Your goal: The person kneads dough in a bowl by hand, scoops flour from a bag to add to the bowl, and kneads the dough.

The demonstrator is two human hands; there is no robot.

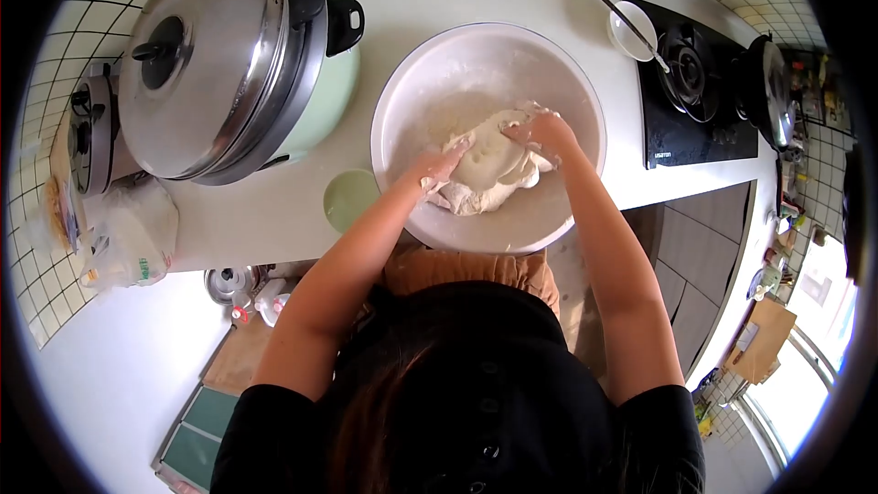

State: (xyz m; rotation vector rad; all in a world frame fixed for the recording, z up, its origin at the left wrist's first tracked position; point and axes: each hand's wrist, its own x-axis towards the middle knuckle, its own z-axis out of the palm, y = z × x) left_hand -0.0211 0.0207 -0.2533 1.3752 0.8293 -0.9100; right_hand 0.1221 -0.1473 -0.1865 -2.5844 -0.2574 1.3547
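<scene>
On the counter [219, 220], in a bowl [535, 64], I see dough [480, 169] seemingly grasped: left hand [444, 165] at nine o'clock, right hand [549, 134] at two.

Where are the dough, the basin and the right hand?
Dough [487, 166]: head view, middle of its top surface.
Basin [494, 52]: head view, bare inner wall on the far side.
Right hand [549, 132]: head view, back of the hand.
</scene>
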